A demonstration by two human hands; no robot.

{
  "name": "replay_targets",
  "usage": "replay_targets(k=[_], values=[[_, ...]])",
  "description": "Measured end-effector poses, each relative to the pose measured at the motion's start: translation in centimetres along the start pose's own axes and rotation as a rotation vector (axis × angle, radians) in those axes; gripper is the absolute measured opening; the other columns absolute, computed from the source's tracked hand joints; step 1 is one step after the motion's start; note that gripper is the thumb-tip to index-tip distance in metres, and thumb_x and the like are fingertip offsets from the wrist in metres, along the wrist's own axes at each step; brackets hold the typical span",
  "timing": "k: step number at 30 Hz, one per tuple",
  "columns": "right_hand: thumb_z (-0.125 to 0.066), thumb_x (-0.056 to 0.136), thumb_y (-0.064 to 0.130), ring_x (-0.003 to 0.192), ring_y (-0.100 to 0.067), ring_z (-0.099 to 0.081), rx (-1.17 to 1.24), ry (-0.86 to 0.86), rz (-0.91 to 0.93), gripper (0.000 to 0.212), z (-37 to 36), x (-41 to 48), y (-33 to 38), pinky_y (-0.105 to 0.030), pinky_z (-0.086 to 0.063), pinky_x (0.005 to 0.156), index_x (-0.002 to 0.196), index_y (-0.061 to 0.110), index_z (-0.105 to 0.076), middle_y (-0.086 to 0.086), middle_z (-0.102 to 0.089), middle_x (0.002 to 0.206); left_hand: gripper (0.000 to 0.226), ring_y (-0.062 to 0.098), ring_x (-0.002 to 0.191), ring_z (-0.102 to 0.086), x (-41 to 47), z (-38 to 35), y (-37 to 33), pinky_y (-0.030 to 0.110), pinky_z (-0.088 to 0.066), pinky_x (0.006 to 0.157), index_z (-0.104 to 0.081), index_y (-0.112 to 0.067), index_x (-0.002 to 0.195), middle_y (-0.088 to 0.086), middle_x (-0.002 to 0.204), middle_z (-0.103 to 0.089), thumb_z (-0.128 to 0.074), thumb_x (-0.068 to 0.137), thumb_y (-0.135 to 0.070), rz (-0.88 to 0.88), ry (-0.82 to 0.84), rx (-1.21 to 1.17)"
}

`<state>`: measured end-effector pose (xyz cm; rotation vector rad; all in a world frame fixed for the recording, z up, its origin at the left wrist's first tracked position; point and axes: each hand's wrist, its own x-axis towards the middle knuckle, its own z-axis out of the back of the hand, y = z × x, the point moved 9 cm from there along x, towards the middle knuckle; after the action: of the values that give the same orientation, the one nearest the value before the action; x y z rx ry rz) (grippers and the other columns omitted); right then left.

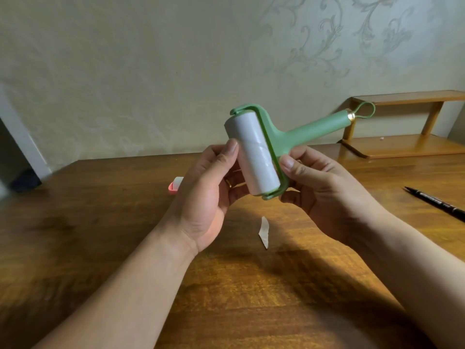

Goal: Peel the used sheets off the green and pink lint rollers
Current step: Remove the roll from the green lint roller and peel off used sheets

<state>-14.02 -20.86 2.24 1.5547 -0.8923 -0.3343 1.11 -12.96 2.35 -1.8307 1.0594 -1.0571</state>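
Note:
I hold the green lint roller up over the wooden table, its handle pointing up and to the right. Its white sticky roll faces me. My left hand grips the roll's left side, thumb tip pressed on the paper. My right hand holds the green frame at the roll's right end, thumb on its edge. A small torn strip of used sheet lies on the table below. The pink lint roller peeks out behind my left hand, mostly hidden.
A black pen lies at the table's right side. A small two-level wooden shelf stands at the back right against the patterned wall. The table's far-left corner meets a dark gap.

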Motion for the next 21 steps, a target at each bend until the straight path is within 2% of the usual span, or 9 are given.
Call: replay_targets(k=[6, 10, 16, 21], values=[[-0.081, 0.087, 0.035, 0.084, -0.016, -0.067, 0.019, 0.015, -0.001, 0.012, 0.07, -0.01, -0.04, -0.029, -0.056, 0.068, 0.091, 0.024, -0.077, -0.003, -0.071, 0.096, 0.063, 0.028, 0.118, -0.074, 0.01, 0.20, 0.05, 0.044, -0.063, 0.096, -0.061, -0.004, 0.151, 0.029, 0.143, -0.068, -0.064, 0.103, -0.045, 0.002, 0.000, -0.016], [-0.079, 0.089, 0.034, 0.083, -0.016, -0.068, 0.006, 0.000, 0.000, 0.009, 0.38, 0.03, -0.05, -0.029, -0.056, 0.068, 0.090, 0.025, -0.078, -0.003, -0.072, 0.097, 0.056, 0.025, 0.114, -0.076, 0.05, 0.70, 0.21, 0.041, -0.065, 0.093, -0.065, -0.006, 0.145, 0.014, 0.127, -0.076, -0.064, 0.101, -0.042, 0.000, -0.018, 0.005], [-0.082, 0.085, 0.038, 0.084, -0.015, -0.070, -0.005, 0.014, 0.000, 0.015, 0.35, 0.08, -0.25, -0.027, -0.057, 0.067, 0.092, 0.025, -0.079, -0.003, -0.074, 0.099, 0.047, 0.021, 0.116, -0.076, 0.09, 0.53, 0.14, 0.044, -0.061, 0.100, -0.075, -0.016, 0.140, 0.012, 0.132, -0.077, -0.063, 0.103, -0.043, -0.007, 0.003, 0.060], [-0.084, 0.080, 0.040, 0.084, -0.016, -0.071, -0.029, 0.003, -0.013, 0.017, 0.58, 0.18, -0.70, -0.028, -0.058, 0.068, 0.090, 0.027, -0.079, -0.004, -0.076, 0.097, 0.032, 0.017, 0.110, -0.078, 0.00, 0.20, 0.14, 0.032, -0.064, 0.087, -0.079, -0.020, 0.124, 0.004, 0.121, -0.081, -0.071, 0.098, -0.038, -0.006, 0.010, 0.051]])
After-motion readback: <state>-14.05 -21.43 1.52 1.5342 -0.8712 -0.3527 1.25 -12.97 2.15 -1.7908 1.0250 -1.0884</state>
